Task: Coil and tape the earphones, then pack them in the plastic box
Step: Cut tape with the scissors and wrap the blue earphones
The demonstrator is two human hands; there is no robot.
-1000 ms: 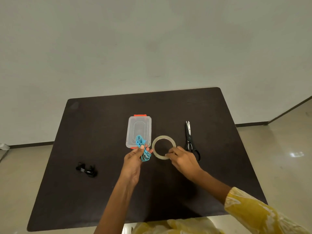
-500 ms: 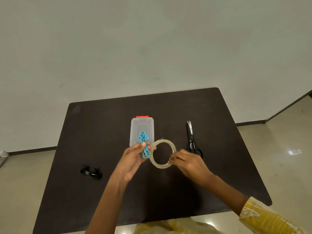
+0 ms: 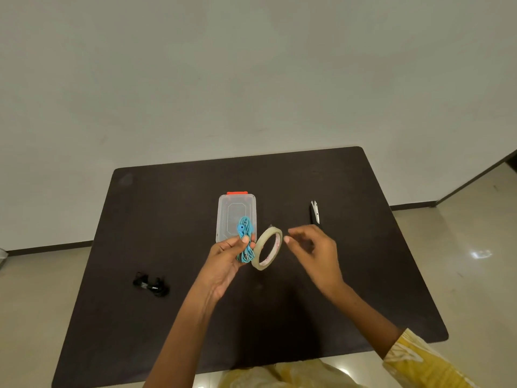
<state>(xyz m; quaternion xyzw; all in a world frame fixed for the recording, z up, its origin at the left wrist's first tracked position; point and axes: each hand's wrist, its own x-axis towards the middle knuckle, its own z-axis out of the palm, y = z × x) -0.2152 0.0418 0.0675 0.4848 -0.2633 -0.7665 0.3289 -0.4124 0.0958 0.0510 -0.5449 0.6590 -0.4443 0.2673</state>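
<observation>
Earphones [image 3: 244, 238], blue and coiled, sit pinched under the left hand [image 3: 226, 257] thumb, which also holds the tape roll [image 3: 266, 249] upright. Right hand [image 3: 314, 252], fingers curled and blurred, hovers just beside the roll; plastic box [image 3: 236, 211] lies behind on the table [image 3: 307, 303].

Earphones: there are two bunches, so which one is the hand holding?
The blue earphones, coiled and gripped in the left hand above the table. The black earphones lie untouched on the table, off to the left.

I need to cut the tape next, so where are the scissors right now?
The scissors lie on the table, right of the plastic box, partly hidden behind the right hand.
</observation>
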